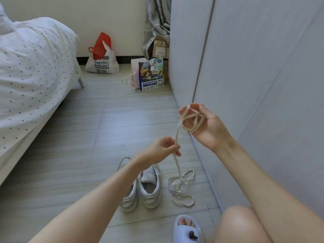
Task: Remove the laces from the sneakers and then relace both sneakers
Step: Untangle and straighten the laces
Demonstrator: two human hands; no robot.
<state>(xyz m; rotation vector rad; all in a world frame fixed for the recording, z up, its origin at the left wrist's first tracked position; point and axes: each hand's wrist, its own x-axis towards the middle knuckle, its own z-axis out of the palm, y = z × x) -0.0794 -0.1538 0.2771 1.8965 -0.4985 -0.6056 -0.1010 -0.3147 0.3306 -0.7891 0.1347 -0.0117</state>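
Head view: white lace [190, 120] looped in several turns around spread fingers of right hand [206, 127], palm up, raised beside grey wardrobe [263, 85]. One strand running down from loops into left hand [161, 149], pinched between curled thumb and fingertips, knuckles up, forearm reaching forward over sneakers. Below pinch, strand hanging to floor [70, 155] and ending in loose tangle [181, 187] just right of right sneaker [150, 190]. Left sneaker [128, 199] touching its mate, heels toward camera, both unlaced. Slipper [187, 228] near bottom edge, bed [31, 76] at left.
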